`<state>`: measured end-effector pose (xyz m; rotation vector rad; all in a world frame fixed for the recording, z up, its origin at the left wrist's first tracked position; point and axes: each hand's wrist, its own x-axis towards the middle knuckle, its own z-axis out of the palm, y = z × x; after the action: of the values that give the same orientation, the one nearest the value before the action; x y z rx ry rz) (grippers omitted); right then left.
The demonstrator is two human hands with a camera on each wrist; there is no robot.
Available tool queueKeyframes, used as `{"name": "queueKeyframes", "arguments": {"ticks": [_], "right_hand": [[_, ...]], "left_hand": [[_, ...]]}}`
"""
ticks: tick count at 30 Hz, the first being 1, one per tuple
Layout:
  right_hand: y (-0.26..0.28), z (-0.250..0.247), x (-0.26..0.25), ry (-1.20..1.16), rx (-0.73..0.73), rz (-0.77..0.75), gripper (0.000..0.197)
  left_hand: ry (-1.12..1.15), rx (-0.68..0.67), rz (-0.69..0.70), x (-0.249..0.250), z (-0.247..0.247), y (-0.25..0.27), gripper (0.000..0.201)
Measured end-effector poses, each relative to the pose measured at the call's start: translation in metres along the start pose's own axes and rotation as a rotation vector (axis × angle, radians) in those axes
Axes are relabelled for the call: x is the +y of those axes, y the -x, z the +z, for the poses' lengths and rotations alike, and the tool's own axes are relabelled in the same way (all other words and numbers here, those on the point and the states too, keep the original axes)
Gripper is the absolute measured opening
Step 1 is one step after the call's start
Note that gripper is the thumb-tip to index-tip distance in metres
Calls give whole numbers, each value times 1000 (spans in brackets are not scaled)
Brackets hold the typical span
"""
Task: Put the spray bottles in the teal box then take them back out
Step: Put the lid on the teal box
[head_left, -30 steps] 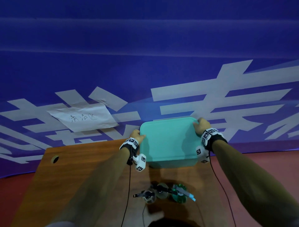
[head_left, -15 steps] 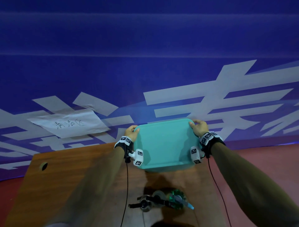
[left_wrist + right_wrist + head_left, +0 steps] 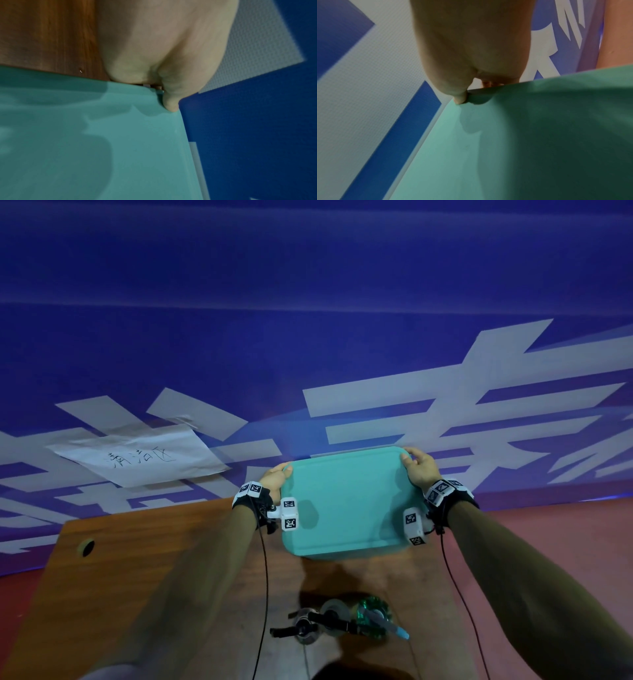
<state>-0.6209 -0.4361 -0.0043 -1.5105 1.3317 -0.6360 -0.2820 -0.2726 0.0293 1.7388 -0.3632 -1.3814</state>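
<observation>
Both your left hand and right hand grip the teal lid's far corners at frame centre; lift evenly (spray bottles wait below).

Bare wooden desk leftward — spray bottles seemingly crowding the near edge

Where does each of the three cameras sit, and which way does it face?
Head: on the person's head, looking forward and down at the wooden table; both forearms, left hand and right hand show.
Left wrist: along the left hand, thumb on the teal box edge.
Right wrist: along the right hand, thumb on the box.
Shared: all three show the box.
</observation>
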Motion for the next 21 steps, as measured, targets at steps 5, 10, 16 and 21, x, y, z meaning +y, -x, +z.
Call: {"name": "queueKeyframes", "arguments": {"ticks": [5,10,16,21], "right_hand": [[-3,2,0,51,36,-19,27],[-11,3,-2,107,56,83,24],[-13,2,-9,149,48,137,21],[-5,0,-18,185,7,162,34]], "left_hand": [[13,42,-72,3,-1,-7,30],[-164,112,-78,-20,-21,-58,22],[-310,243,10,-5,-3,-22,33],[-469,233,22,-2,-1,-15,41]]}}
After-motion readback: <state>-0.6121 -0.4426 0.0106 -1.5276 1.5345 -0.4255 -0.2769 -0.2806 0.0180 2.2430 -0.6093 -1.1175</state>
